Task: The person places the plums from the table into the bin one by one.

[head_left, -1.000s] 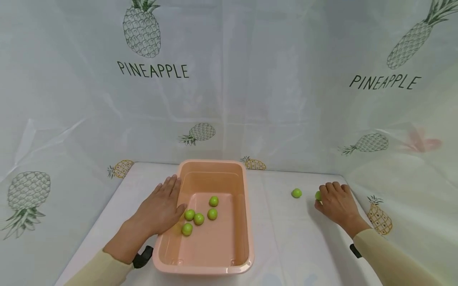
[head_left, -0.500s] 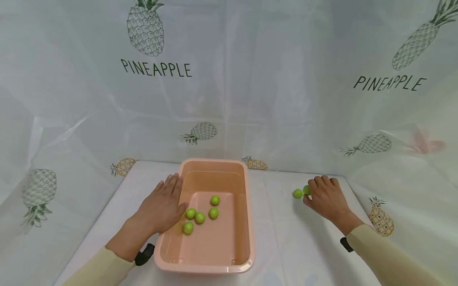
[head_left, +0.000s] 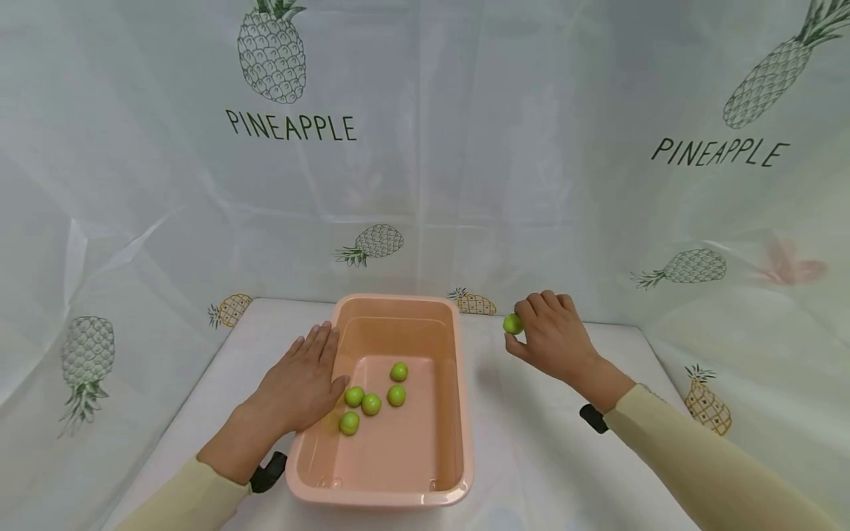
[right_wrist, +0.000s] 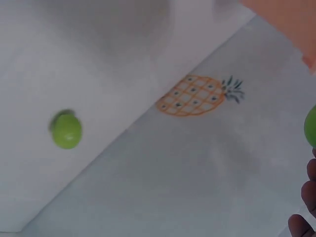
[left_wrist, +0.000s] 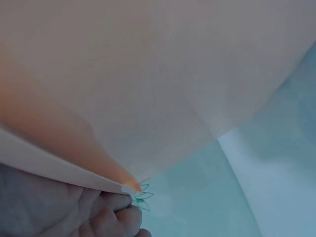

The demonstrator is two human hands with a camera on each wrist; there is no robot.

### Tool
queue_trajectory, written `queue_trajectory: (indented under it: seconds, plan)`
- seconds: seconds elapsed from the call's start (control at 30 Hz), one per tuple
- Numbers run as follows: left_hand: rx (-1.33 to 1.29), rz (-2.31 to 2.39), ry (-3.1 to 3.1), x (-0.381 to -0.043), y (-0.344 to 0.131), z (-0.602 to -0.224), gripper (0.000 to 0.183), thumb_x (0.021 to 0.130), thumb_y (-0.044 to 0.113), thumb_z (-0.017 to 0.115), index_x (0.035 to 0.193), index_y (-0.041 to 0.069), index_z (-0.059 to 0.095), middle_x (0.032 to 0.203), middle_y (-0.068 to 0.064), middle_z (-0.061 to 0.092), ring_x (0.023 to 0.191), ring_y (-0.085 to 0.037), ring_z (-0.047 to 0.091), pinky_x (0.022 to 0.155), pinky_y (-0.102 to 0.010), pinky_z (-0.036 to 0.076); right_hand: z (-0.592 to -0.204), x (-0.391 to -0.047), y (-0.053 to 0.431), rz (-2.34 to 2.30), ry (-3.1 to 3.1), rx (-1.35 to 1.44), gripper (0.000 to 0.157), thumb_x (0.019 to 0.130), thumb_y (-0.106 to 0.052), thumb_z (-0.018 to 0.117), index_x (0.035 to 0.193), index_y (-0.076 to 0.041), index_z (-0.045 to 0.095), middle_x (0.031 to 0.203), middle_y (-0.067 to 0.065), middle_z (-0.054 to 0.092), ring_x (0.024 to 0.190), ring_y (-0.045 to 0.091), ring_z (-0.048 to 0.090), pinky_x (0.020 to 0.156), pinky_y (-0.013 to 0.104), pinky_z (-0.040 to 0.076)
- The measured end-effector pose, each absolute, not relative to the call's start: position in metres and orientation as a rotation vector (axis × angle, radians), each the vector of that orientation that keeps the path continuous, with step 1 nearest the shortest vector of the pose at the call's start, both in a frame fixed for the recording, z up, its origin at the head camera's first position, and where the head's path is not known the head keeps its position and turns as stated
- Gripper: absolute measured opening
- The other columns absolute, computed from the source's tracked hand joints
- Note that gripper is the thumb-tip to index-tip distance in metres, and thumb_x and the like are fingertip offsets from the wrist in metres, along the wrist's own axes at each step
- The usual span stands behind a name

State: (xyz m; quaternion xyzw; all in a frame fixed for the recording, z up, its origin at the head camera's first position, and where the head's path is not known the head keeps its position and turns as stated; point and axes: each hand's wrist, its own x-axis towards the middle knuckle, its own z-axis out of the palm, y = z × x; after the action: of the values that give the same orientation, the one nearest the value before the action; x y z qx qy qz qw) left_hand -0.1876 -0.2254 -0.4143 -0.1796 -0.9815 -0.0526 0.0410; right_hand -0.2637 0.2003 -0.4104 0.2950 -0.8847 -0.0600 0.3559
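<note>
My right hand point(head_left: 554, 339) pinches a small round green ball point(head_left: 513, 324) between thumb and fingers, raised over the table to the right of a peach-coloured plastic tub point(head_left: 462, 413). That held ball and some fingertips point(right_wrist: 308, 192) show at the right edge of the right wrist view. Another green ball point(right_wrist: 66, 131) lies on the white table there; in the head view my right hand hides it. Fingers straight, my left hand point(head_left: 295, 387) rests along the tub's left rim. Inside the tub several green balls point(head_left: 371, 404) lie on the bottom, towards the left and middle.
White cloth covers the table point(head_left: 524, 457). A pale plastic sheet point(head_left: 498, 147) printed with pineapples hangs upright behind the table and along both sides. The tub's far end stands close to the back sheet.
My right hand has slid the ball left towards the other loose one, then lifted it up and left towards the tub. My left hand stays at the tub's rim.
</note>
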Motion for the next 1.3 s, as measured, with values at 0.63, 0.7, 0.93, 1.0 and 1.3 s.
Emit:
queue_trajectory:
  seconds: [0.63, 0.7, 0.93, 1.0, 1.3]
  plan:
    - [-0.532, -0.203, -3.032, -0.19, -0.224, -0.413, 0.08, 0.105, 0.036, 0.058, 0.16, -0.014, 0.027, 0.168, -0.034, 0.026, 0.157, -0.05, 0.026, 0.126, -0.063, 0.028, -0.384, -0.265, 0.057, 0.043, -2.366, 0.979, 0.027, 0.092, -0.036, 0.07, 0.095, -0.011, 0.059, 0.086, 0.001, 0.054, 0.081, 0.022, 0.048, 0.076, 0.039, 0.043]
    - [-0.526, -0.2, -3.032, -0.19, -0.225, -0.413, 0.08, 0.105, 0.036, 0.057, 0.16, -0.014, 0.027, 0.168, -0.034, 0.026, 0.157, -0.049, 0.026, 0.126, -0.062, 0.029, -0.389, -0.266, 0.047, 0.044, -2.384, 0.998, 0.027, 0.091, -0.036, 0.071, 0.095, -0.012, 0.059, 0.086, -0.001, 0.053, 0.081, 0.021, 0.047, 0.076, 0.038, 0.043]
    - [-0.512, -0.207, -3.05, -0.192, -0.226, -0.414, 0.081, 0.105, 0.037, 0.057, 0.161, -0.013, 0.026, 0.169, -0.033, 0.025, 0.158, -0.049, 0.025, 0.127, -0.062, 0.028, -0.405, -0.266, 0.026, -0.008, -2.447, 1.053, 0.03, 0.091, -0.041, 0.07, 0.1, -0.014, 0.062, 0.091, -0.002, 0.056, 0.084, 0.019, 0.046, 0.076, 0.035, 0.042]
    - [-0.514, -0.206, -3.051, -0.191, -0.226, -0.414, 0.08, 0.106, 0.037, 0.057, 0.161, -0.013, 0.026, 0.169, -0.032, 0.025, 0.158, -0.049, 0.025, 0.127, -0.062, 0.028, -0.409, -0.265, 0.022, -0.038, -2.435, 1.072, 0.031, 0.093, -0.043, 0.07, 0.102, -0.014, 0.063, 0.095, -0.002, 0.059, 0.086, 0.019, 0.049, 0.077, 0.035, 0.043]
    - [-0.505, -0.213, -3.051, -0.189, -0.226, -0.415, 0.079, 0.106, 0.036, 0.057, 0.161, -0.013, 0.026, 0.169, -0.032, 0.025, 0.158, -0.048, 0.026, 0.126, -0.062, 0.028, -0.421, -0.264, 0.011, -0.092, -2.408, 1.115, 0.031, 0.095, -0.046, 0.068, 0.099, -0.015, 0.064, 0.091, -0.002, 0.059, 0.086, 0.019, 0.049, 0.078, 0.033, 0.044]
